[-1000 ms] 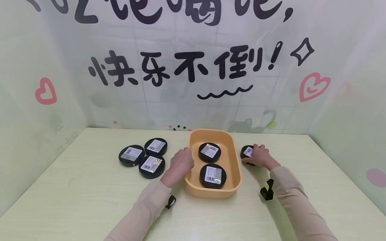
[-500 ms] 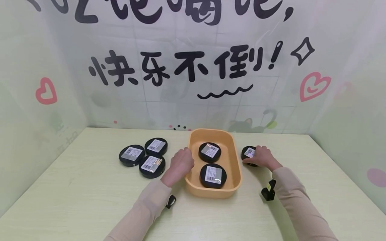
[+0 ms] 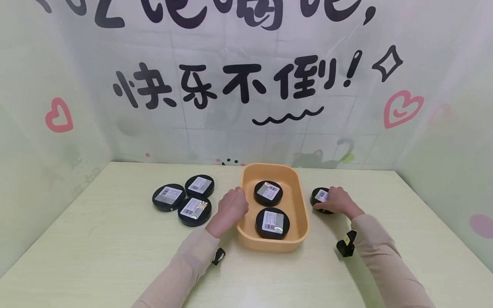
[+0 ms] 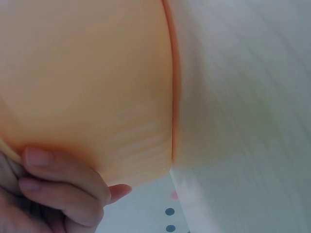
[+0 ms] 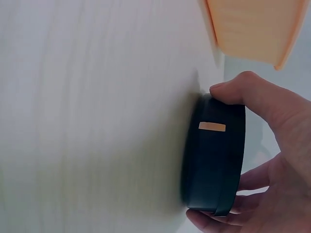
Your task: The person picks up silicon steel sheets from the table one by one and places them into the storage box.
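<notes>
An orange plastic bin [image 3: 301, 205] stands on the table with two round black labelled cases [image 3: 268, 193] lying flat inside. My left hand [image 3: 232, 208] holds the bin's left rim; in the left wrist view its curled fingers [image 4: 73, 189] lie against the outer wall. Right of the bin, my right hand [image 3: 339, 202] grips another round black case [image 3: 319, 195]. The right wrist view shows the thumb on one side of this case [image 5: 214, 160] and fingers on the opposite side. It sits on or just off the table, label up.
Left of the bin, three more round black cases [image 3: 194, 211] lie close together on the pale wooden table [image 3: 96, 248]. A printed sheet [image 3: 231, 141] with large lettering rises behind the table. Black wrist devices [image 3: 346, 244] hang below both sleeves.
My right hand has shifted slightly right and towards me, and the case in its grip has moved with it, away from the bin. The left hand and the bin look unmoved.
</notes>
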Available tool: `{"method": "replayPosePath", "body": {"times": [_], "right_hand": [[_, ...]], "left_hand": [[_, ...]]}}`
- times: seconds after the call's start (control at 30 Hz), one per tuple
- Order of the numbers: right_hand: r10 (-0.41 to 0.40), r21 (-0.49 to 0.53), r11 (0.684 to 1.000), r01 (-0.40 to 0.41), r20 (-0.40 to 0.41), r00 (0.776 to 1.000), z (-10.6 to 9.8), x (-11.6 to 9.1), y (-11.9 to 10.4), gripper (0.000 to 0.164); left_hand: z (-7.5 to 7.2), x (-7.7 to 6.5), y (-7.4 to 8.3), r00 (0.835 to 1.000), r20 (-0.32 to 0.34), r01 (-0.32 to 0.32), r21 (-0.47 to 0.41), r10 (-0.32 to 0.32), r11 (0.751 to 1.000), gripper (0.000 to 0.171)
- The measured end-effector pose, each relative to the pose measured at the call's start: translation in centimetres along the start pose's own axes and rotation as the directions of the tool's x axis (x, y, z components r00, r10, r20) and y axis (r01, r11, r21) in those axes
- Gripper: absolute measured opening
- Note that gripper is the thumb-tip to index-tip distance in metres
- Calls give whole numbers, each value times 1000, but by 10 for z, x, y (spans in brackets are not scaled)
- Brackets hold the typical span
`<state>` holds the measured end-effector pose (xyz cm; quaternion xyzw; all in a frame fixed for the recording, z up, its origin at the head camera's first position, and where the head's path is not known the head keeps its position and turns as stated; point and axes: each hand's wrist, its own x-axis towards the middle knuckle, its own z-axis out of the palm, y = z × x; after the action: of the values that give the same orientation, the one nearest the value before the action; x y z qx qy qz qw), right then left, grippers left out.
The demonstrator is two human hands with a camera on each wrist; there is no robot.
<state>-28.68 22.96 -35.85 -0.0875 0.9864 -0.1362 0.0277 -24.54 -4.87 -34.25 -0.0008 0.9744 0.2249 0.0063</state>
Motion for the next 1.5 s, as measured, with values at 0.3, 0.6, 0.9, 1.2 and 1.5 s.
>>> {"method": "replayPosePath", "body": {"times": [0.3,0.6,0.9,1.2,1.5], "right_hand": [[-3,4,1000,4,-25,1000,-7,-4,-2,51],[8,8,1000,-8,-60,998,-17,-3,-11,58],[-39,58,997,46,-106,994,-30,-6,-29,61],[-93,46,994,100,-131,987,-40,-8,-47,67],[-119,46,991,125,-124,985,-44,-9,-69,69]], "left_hand": [[-1,2,1,1000,9,9,-2,-9,1000,21],[0,3,1,1000,6,16,-4,-16,1000,20],[0,2,1,1000,11,6,1,-6,1000,21],[0,3,0,1000,15,9,9,-9,1000,20],[0,2,0,1000,14,12,9,-12,1000,20]]}}
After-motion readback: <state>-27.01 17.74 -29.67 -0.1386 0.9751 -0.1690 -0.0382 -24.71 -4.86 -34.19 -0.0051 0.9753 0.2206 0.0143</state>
